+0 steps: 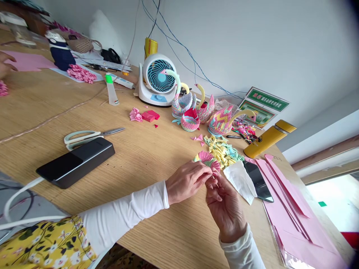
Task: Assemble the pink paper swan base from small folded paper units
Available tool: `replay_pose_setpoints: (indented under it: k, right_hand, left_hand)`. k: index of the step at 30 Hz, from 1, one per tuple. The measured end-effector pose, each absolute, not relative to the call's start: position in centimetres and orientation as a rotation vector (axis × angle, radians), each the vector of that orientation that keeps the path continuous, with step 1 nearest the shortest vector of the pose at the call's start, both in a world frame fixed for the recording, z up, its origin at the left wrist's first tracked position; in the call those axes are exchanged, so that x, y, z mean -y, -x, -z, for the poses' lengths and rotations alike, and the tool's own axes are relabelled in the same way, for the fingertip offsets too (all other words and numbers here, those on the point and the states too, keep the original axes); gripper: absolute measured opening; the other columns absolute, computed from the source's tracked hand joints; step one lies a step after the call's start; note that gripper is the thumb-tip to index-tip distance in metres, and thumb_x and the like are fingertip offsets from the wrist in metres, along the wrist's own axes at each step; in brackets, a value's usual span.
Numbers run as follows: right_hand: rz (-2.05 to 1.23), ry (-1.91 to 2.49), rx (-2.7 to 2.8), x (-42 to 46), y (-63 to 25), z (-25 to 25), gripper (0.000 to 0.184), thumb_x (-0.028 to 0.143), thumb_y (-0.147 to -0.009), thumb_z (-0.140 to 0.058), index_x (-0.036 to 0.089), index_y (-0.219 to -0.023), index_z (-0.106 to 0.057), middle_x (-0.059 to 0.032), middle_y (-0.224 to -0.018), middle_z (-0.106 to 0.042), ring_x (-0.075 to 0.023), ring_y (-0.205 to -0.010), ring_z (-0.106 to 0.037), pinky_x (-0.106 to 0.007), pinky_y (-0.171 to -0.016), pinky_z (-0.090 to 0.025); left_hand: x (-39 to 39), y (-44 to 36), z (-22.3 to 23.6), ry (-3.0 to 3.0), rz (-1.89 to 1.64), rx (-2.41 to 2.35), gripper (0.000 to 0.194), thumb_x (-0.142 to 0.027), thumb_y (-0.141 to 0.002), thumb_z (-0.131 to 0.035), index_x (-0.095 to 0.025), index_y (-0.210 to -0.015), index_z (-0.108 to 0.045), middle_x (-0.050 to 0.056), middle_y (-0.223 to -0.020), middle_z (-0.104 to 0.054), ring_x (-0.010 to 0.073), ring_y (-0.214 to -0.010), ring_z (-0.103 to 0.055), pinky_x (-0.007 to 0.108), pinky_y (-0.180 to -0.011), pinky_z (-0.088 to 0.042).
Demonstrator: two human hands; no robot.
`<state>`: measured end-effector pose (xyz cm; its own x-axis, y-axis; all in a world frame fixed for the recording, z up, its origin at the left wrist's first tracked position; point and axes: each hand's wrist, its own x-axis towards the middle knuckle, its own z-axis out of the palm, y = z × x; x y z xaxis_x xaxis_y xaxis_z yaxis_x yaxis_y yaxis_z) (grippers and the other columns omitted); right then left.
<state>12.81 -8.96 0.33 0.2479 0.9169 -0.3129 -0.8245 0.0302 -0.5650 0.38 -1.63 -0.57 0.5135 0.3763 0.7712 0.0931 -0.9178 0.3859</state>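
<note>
My left hand [187, 181] and my right hand [224, 203] meet above the wooden table [140, 157], fingers pinched together on a small pink folded paper piece [215, 172]. It touches the edge of a round fan-shaped ring of pink and pastel paper pieces [207, 158] lying just beyond my fingers. A heap of loose yellow and pale green folded pieces [223, 149] sits behind that ring. Both arms wear white sleeves.
Paper swans [190, 108] stand before a small desk fan [157, 80]. Scissors [86, 136] and a black power bank [75, 162] lie left. A yellow bottle [267, 138], a phone [258, 181], white tissue [241, 181] and pink sheets [294, 216] lie right. Another person's hand [5, 65] is far left.
</note>
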Motion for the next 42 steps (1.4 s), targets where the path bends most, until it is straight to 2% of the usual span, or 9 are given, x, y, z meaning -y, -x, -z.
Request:
replay_pose_setpoints:
  k: [8,14,24,30,35,42]
  right_hand:
    - [-1.307,0.822,0.217,9.0,-12.9,-0.1,0.015,0.010,-0.072,-0.069,0.017,-0.084,-0.064,0.0006,-0.075,-0.067,-0.0053,-0.055,-0.060,-0.006,-0.031,-0.038]
    - [-1.270,0.847,0.194,9.1,-12.2,-0.4,0.013,0.010,-0.073,-0.068,0.015,-0.084,-0.066,0.0011,-0.070,-0.066,-0.0036,-0.052,-0.058,-0.005,-0.031,-0.036]
    - [-1.279,0.842,0.089,9.2,-11.8,-0.8,0.007,0.008,-0.077,-0.063,0.009,-0.082,-0.067,-0.0018,-0.069,-0.066,-0.0022,-0.052,-0.057,-0.005,-0.032,-0.035]
    - [-1.264,0.846,0.114,9.4,-11.9,-0.7,0.008,0.009,-0.078,-0.064,0.009,-0.085,-0.068,-0.0009,-0.072,-0.066,-0.0022,-0.055,-0.058,-0.005,-0.033,-0.037]
    - [-1.245,0.839,0.124,9.6,-11.2,-0.8,0.009,0.009,-0.080,-0.064,0.010,-0.087,-0.067,-0.0005,-0.074,-0.066,-0.0020,-0.056,-0.057,-0.006,-0.034,-0.038]
    - [-1.297,0.824,0.051,9.7,-10.9,-0.7,0.012,0.009,-0.077,-0.066,0.012,-0.088,-0.067,0.0006,-0.076,-0.067,-0.0017,-0.057,-0.059,-0.005,-0.034,-0.039]
  left_hand:
    - [1.1,-0.2,0.5,-2.649,-1.437,-0.346,0.010,-0.015,-0.095,-0.044,-0.016,-0.099,-0.053,0.001,-0.089,-0.069,0.0117,-0.082,-0.064,0.026,-0.075,-0.048]
    - [0.6,0.0,0.7,-2.714,-1.522,-0.304,0.009,-0.016,-0.092,-0.050,-0.014,-0.100,-0.054,0.001,-0.088,-0.069,0.0118,-0.078,-0.065,0.026,-0.075,-0.050]
    - [0.8,-0.1,0.6,-2.715,-1.473,-0.334,0.008,-0.013,-0.094,-0.045,-0.014,-0.097,-0.053,0.001,-0.087,-0.068,0.0111,-0.077,-0.064,0.025,-0.072,-0.049]
    - [0.6,0.1,0.7,-2.600,-1.404,-0.372,0.009,-0.019,-0.094,-0.047,-0.015,-0.093,-0.055,0.000,-0.083,-0.068,0.0098,-0.074,-0.063,0.022,-0.070,-0.048]
    - [0.4,0.0,0.8,-2.697,-1.484,-0.311,0.004,-0.016,-0.091,-0.050,-0.016,-0.092,-0.054,-0.001,-0.079,-0.068,0.0108,-0.071,-0.063,0.024,-0.066,-0.047]
    - [0.2,0.2,0.8,-2.852,-1.579,-0.260,0.005,-0.016,-0.091,-0.048,-0.015,-0.093,-0.052,0.001,-0.078,-0.066,0.0124,-0.071,-0.062,0.028,-0.069,-0.047]
